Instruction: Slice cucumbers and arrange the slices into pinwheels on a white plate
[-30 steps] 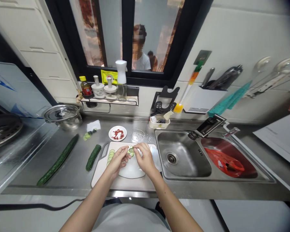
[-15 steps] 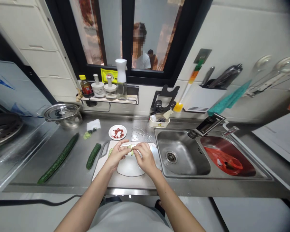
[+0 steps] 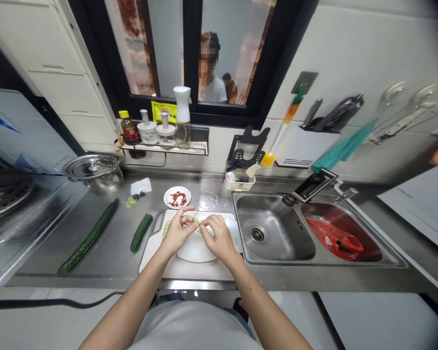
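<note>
Over a white plate (image 3: 197, 253) on the cutting board (image 3: 155, 253), my two hands meet. My left hand (image 3: 180, 228) pinches a thin pale-green cucumber slice (image 3: 196, 218) between thumb and fingers. The fingertips of my right hand (image 3: 217, 236) close on the same slice from the other side. More cucumber slices (image 3: 166, 227) lie on the board just left of my left hand. A short cut cucumber (image 3: 141, 233) rests on the counter beside the board, and a long whole cucumber (image 3: 89, 236) lies farther left. My hands hide part of the plate.
Behind the board stands a small dish of chopped red pieces (image 3: 177, 198). Cucumber scraps (image 3: 132, 200) and white paper (image 3: 141, 185) lie near a lidded steel pot (image 3: 95, 172). A double sink (image 3: 277, 228) with a red bag (image 3: 337, 240) is at right. A person (image 3: 213, 87) shows in the window.
My left fingers have shifted and spread a little around the slice, which now stands more upright. My right hand stays almost in place. The camera view has moved slightly.
</note>
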{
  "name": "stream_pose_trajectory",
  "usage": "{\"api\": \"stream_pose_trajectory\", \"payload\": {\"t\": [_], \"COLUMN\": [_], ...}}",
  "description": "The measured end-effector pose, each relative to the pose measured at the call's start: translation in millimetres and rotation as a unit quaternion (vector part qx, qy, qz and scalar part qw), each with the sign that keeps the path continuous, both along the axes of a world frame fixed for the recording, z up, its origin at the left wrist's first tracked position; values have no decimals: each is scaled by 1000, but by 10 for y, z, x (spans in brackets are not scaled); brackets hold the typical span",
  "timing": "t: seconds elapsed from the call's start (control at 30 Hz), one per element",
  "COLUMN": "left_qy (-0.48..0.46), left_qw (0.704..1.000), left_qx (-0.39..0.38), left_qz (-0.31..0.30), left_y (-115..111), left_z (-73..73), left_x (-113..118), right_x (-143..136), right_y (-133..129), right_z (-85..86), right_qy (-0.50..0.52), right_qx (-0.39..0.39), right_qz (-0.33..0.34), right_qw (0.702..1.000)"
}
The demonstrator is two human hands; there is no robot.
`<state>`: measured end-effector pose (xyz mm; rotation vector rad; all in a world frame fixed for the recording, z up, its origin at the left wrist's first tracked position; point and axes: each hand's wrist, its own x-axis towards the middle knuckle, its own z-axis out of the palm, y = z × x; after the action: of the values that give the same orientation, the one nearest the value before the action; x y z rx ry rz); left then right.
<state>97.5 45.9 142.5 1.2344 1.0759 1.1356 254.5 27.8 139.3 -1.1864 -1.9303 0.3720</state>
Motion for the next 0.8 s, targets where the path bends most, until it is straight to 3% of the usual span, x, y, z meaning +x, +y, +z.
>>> {"api": "stream_pose_trajectory", "payload": {"t": [0.23, 0.47, 0.63, 0.8], "left_qy": [32, 61, 56, 32], "left_qw": [999, 997, 998, 999], "left_qx": [13, 36, 25, -8], "left_qz": [4, 5, -2, -19], "left_y": [-30, -67, -47, -14], "left_z": [-36, -189, -411, -756], "left_x": [57, 120, 204, 326], "right_x": [5, 39, 121, 268], "right_y": [21, 46, 51, 15], "right_z": [-89, -279, -401, -649], "right_qy": [58, 110, 115, 58], "right_qx": [-72, -151, -195, -246], "right_qz": [-24, -55, -62, -82], "right_qw": [995, 981, 972, 964]}}
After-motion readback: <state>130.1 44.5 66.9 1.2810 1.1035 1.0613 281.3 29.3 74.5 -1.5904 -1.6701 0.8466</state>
